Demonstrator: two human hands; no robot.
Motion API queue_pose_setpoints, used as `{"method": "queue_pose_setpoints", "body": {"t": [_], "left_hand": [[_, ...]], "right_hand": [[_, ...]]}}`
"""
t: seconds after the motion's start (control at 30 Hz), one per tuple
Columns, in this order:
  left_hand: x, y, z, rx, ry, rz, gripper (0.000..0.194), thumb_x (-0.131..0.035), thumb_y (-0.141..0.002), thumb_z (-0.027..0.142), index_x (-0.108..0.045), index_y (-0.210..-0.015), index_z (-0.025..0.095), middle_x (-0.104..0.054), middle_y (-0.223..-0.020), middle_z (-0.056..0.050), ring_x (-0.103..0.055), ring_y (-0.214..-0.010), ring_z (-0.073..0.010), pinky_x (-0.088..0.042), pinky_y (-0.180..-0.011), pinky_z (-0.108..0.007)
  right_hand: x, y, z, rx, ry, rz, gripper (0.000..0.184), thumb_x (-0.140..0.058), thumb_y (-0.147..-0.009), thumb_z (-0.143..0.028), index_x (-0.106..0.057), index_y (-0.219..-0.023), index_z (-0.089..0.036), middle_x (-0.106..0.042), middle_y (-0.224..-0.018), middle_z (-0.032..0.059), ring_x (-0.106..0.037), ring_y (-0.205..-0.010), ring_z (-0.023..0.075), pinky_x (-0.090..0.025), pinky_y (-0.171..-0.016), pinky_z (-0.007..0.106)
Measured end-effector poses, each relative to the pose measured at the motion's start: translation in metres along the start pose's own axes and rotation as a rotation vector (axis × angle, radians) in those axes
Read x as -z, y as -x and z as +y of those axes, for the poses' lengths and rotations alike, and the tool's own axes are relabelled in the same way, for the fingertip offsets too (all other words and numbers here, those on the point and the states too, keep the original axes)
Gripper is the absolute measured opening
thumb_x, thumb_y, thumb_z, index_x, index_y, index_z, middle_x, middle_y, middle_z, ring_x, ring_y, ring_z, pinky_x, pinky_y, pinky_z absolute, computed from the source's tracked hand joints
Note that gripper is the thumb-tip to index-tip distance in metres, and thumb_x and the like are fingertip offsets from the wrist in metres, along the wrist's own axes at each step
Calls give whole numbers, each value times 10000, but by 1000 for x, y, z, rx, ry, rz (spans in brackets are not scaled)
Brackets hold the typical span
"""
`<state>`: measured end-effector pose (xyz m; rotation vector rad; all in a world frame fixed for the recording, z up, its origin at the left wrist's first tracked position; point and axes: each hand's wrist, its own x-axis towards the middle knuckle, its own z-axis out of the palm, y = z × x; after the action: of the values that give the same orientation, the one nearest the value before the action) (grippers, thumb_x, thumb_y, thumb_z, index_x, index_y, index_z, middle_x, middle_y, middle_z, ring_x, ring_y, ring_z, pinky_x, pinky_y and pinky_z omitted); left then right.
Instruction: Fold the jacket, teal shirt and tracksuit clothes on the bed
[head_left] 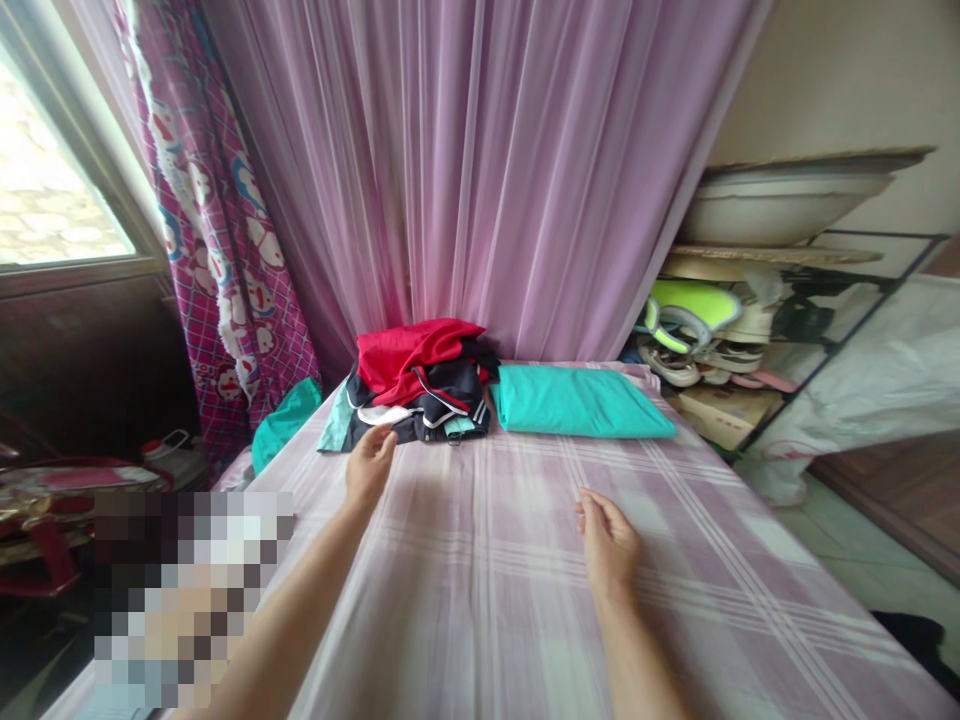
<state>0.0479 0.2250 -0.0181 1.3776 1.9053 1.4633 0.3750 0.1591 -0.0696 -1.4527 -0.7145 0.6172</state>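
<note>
My left hand [370, 468] is raised at the front edge of a clothes pile, its fingers loosely bent and nothing visible in them. Whether its fingertips touch the cloth I cannot tell. The pile has a red garment [409, 355] on top and dark navy clothing with white and red trim [454, 388] below. Pale blue cloth [339, 422] sticks out at its left. My right hand [611, 540] is above the plaid bed sheet [517, 600], half curled with no object seen in it. Beyond it lies a flat, folded turquoise cloth [581, 402], apart from the hand.
A purple curtain [480, 180] hangs behind the clothes. At the right, a rack holds a large basin [787, 205], shoes [671, 365] and a lime-green visor [697, 305]. Another turquoise cloth [289, 425] hangs by the sheet's left edge. A pixelated patch covers the lower left.
</note>
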Motion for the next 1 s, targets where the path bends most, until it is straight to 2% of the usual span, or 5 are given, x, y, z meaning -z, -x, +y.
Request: {"method": "queue_pose_setpoints", "body": {"t": [0.3, 0.5, 0.6, 0.77, 1.0], "left_hand": [[-11, -98, 17, -174, -860, -74, 421, -581, -839, 441, -716, -1183, 238, -697, -1135, -134, -638, -1005, -312, -483, -787, -369], [-12, -112, 23, -239, -839, -4, 347, -500, -889, 381, -746, -1064, 212, -706, -1115, -130, -630, -1013, -301, -470, -841, -388], [-7, -92, 33, -382, -729, 35, 336, -466, -910, 355, -715, -1067, 194, -722, -1059, -117, -636, -1018, -290, -454, -896, -387], [4, -16, 28, -690, -640, -130, 293, -449, -940, 384, -696, -955, 227, -723, -884, -78, -659, -887, -252, -448, -881, -369], [7, 85, 20, -803, -718, -429, 322, -404, -983, 311, -679, -830, 244, -695, -730, -53, -652, -721, -219, -460, -734, -368]], "right_hand": [[0, 0, 3, 30, 64, -31, 577, -602, -666, -664, -766, -870, -150, -703, -647, 66, -521, -496, 147, -425, -492, 271], [-2, 1, 1, 48, 96, -34, 573, -573, -675, -665, -765, -836, -150, -702, -647, 71, -508, -490, 148, -413, -490, 275], [-3, 1, 2, 48, 87, -27, 579, -582, -665, -668, -766, -836, -147, -702, -643, 75, -523, -496, 157, -426, -508, 285], [-3, 0, 3, 34, 84, -41, 587, -568, -668, -668, -765, -849, -146, -706, -654, 79, -525, -500, 158, -431, -519, 291], [-3, -1, 5, 38, 58, -43, 603, -578, -660, -679, -757, -860, -139, -710, -658, 75, -533, -511, 157, -428, -524, 287]]}}
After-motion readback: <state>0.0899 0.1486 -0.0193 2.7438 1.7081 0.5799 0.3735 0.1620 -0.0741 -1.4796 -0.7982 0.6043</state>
